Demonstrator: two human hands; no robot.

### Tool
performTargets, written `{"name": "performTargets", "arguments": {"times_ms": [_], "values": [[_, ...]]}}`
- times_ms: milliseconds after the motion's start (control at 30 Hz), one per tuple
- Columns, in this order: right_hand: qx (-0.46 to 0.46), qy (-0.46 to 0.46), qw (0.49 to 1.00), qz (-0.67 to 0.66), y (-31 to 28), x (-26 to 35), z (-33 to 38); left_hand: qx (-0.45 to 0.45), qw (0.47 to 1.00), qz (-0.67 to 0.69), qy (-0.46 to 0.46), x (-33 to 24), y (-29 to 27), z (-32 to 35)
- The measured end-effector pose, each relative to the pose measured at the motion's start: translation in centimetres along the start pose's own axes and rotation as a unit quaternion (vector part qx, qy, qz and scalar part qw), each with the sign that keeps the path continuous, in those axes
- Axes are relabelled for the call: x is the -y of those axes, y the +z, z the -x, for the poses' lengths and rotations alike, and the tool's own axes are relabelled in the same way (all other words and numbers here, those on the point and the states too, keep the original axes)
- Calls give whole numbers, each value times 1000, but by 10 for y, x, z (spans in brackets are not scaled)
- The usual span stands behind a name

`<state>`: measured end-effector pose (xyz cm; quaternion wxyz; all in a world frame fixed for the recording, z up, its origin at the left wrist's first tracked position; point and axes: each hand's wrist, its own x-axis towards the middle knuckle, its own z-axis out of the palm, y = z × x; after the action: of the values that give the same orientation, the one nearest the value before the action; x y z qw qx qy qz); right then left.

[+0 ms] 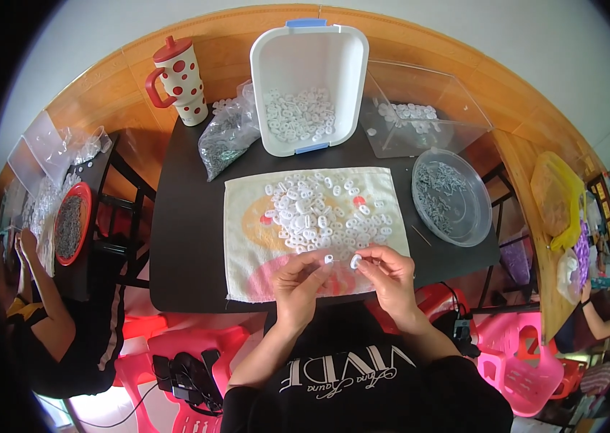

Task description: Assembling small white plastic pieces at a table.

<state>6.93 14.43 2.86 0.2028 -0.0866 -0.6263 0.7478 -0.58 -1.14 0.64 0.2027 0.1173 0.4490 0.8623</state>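
Observation:
My left hand [299,289] pinches a small white plastic piece [329,258] between thumb and forefinger, just above the near edge of a towel [247,249]. Close beside it, my right hand [393,283] is closed on a white oval plastic piece [355,262]. The two pieces are a little apart. Beyond my hands, a heap of white oval plastic pieces with holes [305,213] lies on the patterned towel. What shape the left piece has is too small to make out fully.
Behind the towel stand a white bin [256,79] of white pieces, a bag [227,137], a dotted tumbler [184,83] and a clear box [456,137]. A round tub [489,206] of grey pieces sits right. A person [52,325] works at left near a red tray [86,231].

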Motion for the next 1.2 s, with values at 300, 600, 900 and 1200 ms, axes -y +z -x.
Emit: {"name": "performTargets", "arguments": {"times_ms": [300, 600, 900, 1200], "values": [[12, -73, 997, 21, 13, 9, 1, 19, 1000, 16, 16, -12, 18, 5], [32, -97, 992, 71, 9, 9, 2, 15, 1000, 9, 13, -12, 17, 6], [30, -128, 987, 96, 15, 17, -1, 14, 1000, 3, 2, -14, 16, 7], [35, -168, 974, 149, 15, 17, -2, 52, 997, -38, 40, -10, 14, 7]]}}
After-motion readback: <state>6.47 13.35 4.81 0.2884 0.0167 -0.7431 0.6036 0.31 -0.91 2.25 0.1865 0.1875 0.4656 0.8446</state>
